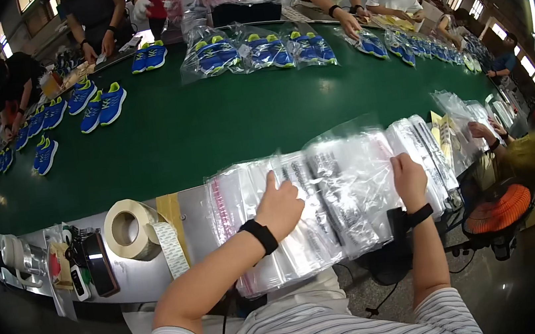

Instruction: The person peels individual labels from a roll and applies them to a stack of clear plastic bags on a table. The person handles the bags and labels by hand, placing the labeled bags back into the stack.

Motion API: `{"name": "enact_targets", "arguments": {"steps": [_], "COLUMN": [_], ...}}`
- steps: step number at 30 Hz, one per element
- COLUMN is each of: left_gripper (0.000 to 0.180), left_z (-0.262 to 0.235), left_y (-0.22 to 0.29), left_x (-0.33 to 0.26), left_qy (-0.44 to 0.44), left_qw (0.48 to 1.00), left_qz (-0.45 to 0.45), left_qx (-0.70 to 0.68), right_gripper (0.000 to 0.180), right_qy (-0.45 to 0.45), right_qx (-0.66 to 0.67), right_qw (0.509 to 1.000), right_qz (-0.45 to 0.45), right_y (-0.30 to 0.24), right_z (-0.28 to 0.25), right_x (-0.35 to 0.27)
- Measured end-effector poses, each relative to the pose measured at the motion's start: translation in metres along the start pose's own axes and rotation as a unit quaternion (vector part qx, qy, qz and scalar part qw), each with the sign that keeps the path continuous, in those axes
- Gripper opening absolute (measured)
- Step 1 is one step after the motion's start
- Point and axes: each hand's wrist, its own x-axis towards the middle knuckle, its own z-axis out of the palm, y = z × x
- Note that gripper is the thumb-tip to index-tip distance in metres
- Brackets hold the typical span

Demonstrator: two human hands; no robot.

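Observation:
A fanned stack of clear plastic bags (344,191) lies on the metal ledge in front of me. My left hand (280,205) rests on top of the stack's left part, fingers curled down on the bags. My right hand (409,178) presses on the stack's right part, fingers bent over the plastic. Both wrists wear black bands. Whether either hand pinches a single bag cannot be made out.
A roll of tape (129,229) and small tools sit at the left on the ledge (193,216). Beyond lies a green conveyor belt (222,126) with blue shoes (102,106) and bagged shoes (260,51). Other people work around the belt; one sits at my right (520,156).

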Motion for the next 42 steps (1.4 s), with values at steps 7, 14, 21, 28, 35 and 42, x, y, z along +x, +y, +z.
{"name": "enact_targets", "arguments": {"steps": [7,14,21,28,35,42], "left_gripper": [0.009,0.047,0.076,0.071,0.063,0.053], "left_z": [-0.053,-0.060,-0.024,-0.045,-0.069,-0.057], "left_y": [-0.028,0.014,0.026,0.009,0.004,-0.005], "left_x": [-0.136,-0.256,-0.264,-0.199,-0.207,-0.202], "left_qy": [0.078,0.152,0.077,0.372,0.494,0.520], "left_qw": [0.987,0.884,0.815,0.587,0.488,0.490], "left_qz": [-0.138,-0.440,-0.512,-0.382,-0.358,-0.411], "left_qx": [0.009,-0.048,-0.258,-0.609,-0.624,-0.566], "right_gripper": [0.035,0.063,0.068,0.021,0.012,0.014], "right_qy": [0.124,-0.214,-0.241,-0.421,-0.578,-0.640], "right_qx": [-0.105,0.217,0.122,0.525,0.625,0.577], "right_qw": [0.984,0.901,0.886,0.690,0.515,0.492], "right_qz": [-0.077,-0.308,-0.378,-0.266,-0.097,-0.121], "right_y": [0.003,-0.174,-0.216,-0.273,-0.297,-0.285], "right_z": [-0.048,-0.027,0.003,-0.039,-0.044,-0.034], "right_x": [-0.030,-0.113,-0.111,-0.127,-0.130,-0.133]}}
